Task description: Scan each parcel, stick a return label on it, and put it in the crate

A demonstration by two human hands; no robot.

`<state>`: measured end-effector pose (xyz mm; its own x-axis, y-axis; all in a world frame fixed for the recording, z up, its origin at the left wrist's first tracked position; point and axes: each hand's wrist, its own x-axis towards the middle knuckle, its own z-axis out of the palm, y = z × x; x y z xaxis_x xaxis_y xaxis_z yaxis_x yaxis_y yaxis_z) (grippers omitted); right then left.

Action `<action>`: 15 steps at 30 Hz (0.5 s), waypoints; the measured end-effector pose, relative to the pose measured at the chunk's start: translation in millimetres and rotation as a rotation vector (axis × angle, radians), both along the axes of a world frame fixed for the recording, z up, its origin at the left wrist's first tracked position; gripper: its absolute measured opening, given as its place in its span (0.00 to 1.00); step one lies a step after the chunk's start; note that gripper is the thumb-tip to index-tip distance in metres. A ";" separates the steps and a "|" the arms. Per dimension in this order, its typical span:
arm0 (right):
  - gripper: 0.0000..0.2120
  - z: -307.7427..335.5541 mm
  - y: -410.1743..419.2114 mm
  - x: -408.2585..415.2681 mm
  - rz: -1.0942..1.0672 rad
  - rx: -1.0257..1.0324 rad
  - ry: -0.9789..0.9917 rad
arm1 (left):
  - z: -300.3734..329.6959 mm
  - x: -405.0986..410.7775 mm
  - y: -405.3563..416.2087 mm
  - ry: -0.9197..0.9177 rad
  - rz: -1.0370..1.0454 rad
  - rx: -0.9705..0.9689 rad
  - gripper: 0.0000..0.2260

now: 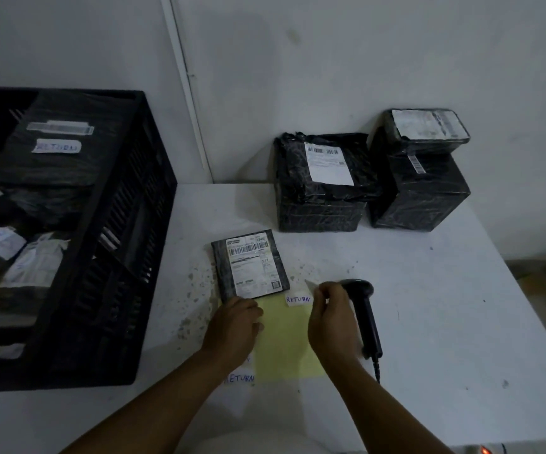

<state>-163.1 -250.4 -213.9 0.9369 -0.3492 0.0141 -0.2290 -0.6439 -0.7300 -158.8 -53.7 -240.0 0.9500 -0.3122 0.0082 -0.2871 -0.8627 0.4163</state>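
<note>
Your left hand lies palm-down, fingers flat and pressing the yellow backing sheet to the counter, knuckles just below the flat parcel. Your right hand is raised at the sheet's upper right corner, thumb and forefinger pinching the edge of a white label reading "RETURN" in handwritten capitals. A second "RETURN" label shows beside your left forearm. The flat parcel, black wrap with a printed barcode shipping label, lies on the counter just above the sheet; its small print is illegible. The scanner lies just right of your right hand. Two black-wrapped box parcels stand against the wall, the right one carrying a smaller parcel. The black crate at left holds parcels, one marked "RETURN".
</note>
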 end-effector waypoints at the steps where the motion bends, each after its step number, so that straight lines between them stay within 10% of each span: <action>1: 0.06 -0.3 3.2 0.5 0.026 -0.027 -0.017 | 4.8 0.1 -3.6 -0.053 0.042 -0.042 0.08; 8: 0.02 0.6 36.9 6.7 0.316 -0.190 -0.132 | 61.2 18.6 -30.4 0.570 0.587 -0.838 0.13; 15: 0.15 1.9 49.1 18.7 0.431 -0.103 -0.164 | 53.5 31.7 -13.5 0.507 0.751 -0.953 0.05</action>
<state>-144.4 -201.3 -212.0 0.9787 0.0817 0.1884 0.1879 -0.7261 -0.6614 -127.0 -67.2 -186.5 0.8511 0.2207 -0.4763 0.4980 -0.0528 0.8655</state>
